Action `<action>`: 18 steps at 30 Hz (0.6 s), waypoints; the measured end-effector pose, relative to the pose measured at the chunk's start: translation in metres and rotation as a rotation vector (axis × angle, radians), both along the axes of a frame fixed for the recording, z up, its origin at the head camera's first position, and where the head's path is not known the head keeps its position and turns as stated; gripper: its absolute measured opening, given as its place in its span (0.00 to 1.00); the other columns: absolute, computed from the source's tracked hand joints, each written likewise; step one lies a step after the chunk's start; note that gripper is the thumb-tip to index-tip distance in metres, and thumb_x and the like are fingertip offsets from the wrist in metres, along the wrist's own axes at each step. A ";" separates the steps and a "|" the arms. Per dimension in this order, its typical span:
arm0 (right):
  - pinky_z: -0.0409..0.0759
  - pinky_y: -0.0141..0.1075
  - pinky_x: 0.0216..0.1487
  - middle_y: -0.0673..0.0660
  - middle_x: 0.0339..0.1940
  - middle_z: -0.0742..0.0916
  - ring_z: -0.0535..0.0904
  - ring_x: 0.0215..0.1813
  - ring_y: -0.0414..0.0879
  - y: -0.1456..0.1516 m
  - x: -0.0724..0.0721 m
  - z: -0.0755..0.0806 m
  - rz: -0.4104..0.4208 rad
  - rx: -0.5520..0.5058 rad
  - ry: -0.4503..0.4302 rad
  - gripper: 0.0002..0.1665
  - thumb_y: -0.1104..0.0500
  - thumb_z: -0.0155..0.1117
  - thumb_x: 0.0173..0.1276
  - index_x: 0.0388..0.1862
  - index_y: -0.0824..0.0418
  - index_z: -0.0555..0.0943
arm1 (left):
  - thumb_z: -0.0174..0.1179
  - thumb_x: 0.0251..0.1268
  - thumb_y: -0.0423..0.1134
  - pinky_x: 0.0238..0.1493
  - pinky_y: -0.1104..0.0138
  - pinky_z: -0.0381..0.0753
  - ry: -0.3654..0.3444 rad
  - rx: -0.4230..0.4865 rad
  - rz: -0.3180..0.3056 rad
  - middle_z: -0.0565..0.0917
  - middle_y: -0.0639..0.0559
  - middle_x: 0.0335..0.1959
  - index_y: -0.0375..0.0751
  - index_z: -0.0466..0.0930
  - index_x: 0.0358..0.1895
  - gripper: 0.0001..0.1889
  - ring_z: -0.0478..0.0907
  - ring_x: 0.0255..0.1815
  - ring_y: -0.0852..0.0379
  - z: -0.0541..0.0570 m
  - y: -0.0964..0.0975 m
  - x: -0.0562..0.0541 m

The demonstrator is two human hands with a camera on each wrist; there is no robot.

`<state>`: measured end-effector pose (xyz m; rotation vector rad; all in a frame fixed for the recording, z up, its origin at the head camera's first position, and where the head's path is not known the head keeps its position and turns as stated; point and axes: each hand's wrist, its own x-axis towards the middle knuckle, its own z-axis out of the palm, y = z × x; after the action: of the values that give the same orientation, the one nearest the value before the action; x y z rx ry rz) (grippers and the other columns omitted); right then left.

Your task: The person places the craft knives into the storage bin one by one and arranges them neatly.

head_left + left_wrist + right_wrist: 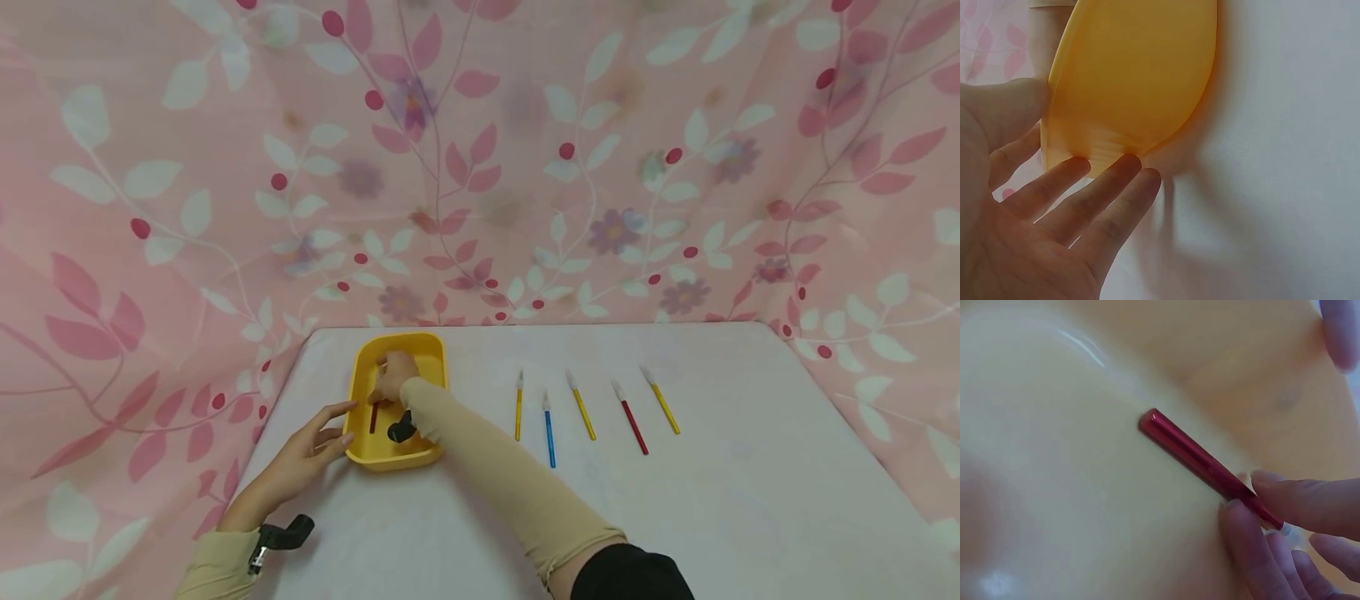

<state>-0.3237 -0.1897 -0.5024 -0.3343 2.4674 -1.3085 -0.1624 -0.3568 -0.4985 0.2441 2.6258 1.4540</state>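
In the head view, my right hand [395, 377] reaches into a yellow tray [358, 450]. Its thumb and fingertips pinch a slim metallic red craft knife [1191, 453] at its capped end, as the right wrist view shows. The knife's plain end lies on the tray's bottom, and the fingers partly hide the clear cap. At the tray's left side, my left hand [303, 458] touches the outer wall with extended fingers; the left wrist view shows those fingertips against the yellow plastic.
Right of the tray, several similar capped knives lie spaced apart on the white table [735, 517]: yellow [518, 415], blue [550, 437], another yellow [583, 414], red [633, 427] and a further yellow one [665, 408]. A pink floral cloth [510, 208] hangs behind.
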 end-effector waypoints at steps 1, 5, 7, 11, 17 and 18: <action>0.91 0.36 0.40 0.58 0.46 0.87 0.89 0.34 0.47 0.002 0.000 0.001 -0.003 -0.007 -0.001 0.42 0.69 0.91 0.53 0.68 0.65 0.83 | 0.63 0.84 0.40 0.65 0.48 0.85 0.001 0.003 -0.002 0.65 0.33 0.84 0.43 0.64 0.83 0.31 0.77 0.73 0.30 0.000 0.000 0.000; 0.91 0.38 0.47 0.59 0.51 0.87 0.86 0.42 0.48 0.009 -0.001 0.005 -0.024 -0.016 0.017 0.39 0.68 0.89 0.56 0.67 0.64 0.83 | 0.64 0.84 0.41 0.66 0.45 0.84 0.001 -0.001 0.001 0.65 0.33 0.84 0.43 0.64 0.83 0.32 0.77 0.73 0.29 0.000 0.001 -0.002; 0.91 0.39 0.48 0.60 0.52 0.87 0.87 0.42 0.49 0.013 -0.003 0.005 -0.025 -0.054 0.000 0.38 0.68 0.88 0.59 0.68 0.64 0.83 | 0.64 0.84 0.41 0.66 0.43 0.83 -0.010 0.000 0.007 0.64 0.34 0.84 0.44 0.64 0.84 0.32 0.76 0.74 0.28 0.001 0.001 -0.003; 0.93 0.44 0.41 0.65 0.58 0.86 0.90 0.36 0.50 0.020 -0.006 0.005 -0.035 -0.215 -0.078 0.38 0.73 0.85 0.60 0.69 0.67 0.82 | 0.64 0.84 0.42 0.67 0.43 0.83 -0.028 0.003 0.016 0.63 0.34 0.85 0.44 0.64 0.84 0.33 0.74 0.75 0.28 0.000 0.001 -0.003; 0.89 0.61 0.54 0.72 0.70 0.80 0.92 0.46 0.64 0.038 0.009 0.036 0.035 -0.404 -0.186 0.42 0.77 0.79 0.63 0.76 0.71 0.76 | 0.65 0.83 0.43 0.68 0.43 0.82 -0.044 0.010 0.020 0.63 0.34 0.85 0.44 0.62 0.85 0.35 0.76 0.74 0.30 -0.001 0.001 0.000; 0.88 0.63 0.56 0.73 0.71 0.79 0.91 0.47 0.66 0.042 0.010 0.042 0.057 -0.417 -0.186 0.42 0.77 0.79 0.64 0.77 0.71 0.75 | 0.65 0.83 0.43 0.68 0.42 0.82 -0.049 0.008 0.019 0.62 0.34 0.85 0.44 0.62 0.85 0.35 0.76 0.74 0.30 0.000 0.001 0.000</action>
<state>-0.3135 -0.1479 -0.4600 -0.3583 2.0088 -1.7407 -0.1622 -0.3559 -0.4990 0.1822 2.5910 1.4569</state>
